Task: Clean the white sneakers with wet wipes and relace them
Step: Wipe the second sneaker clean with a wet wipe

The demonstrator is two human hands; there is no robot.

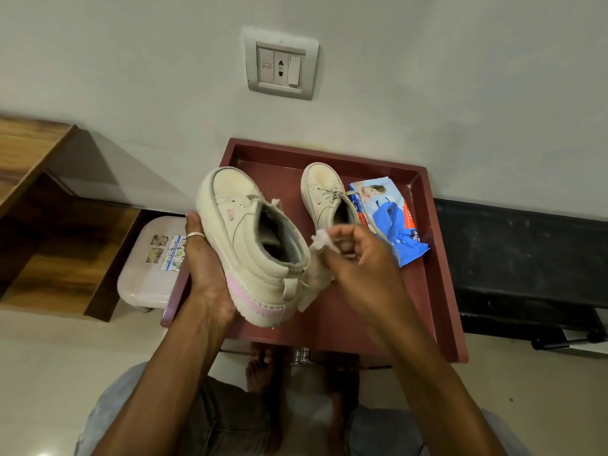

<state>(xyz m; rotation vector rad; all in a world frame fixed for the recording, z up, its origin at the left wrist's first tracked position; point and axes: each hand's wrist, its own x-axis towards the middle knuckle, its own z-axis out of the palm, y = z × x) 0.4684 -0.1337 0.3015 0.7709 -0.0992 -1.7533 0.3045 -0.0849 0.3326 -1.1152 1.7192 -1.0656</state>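
Cream-white leather, scuffed and with a pink strip along its thick sole, makes up the unlaced sneaker (250, 238) that the left hand (205, 278) cups from below, its fingers clasped around the sole, above the dark red rimmed tabletop (441, 291). The right hand (358, 255) pinches a crumpled white wet wipe (317, 258) between its fingers, touching the shoe's heel. The second cream sneaker (324, 195), laced, stands on the tabletop just beside a blue wet-wipe packet (390, 218).
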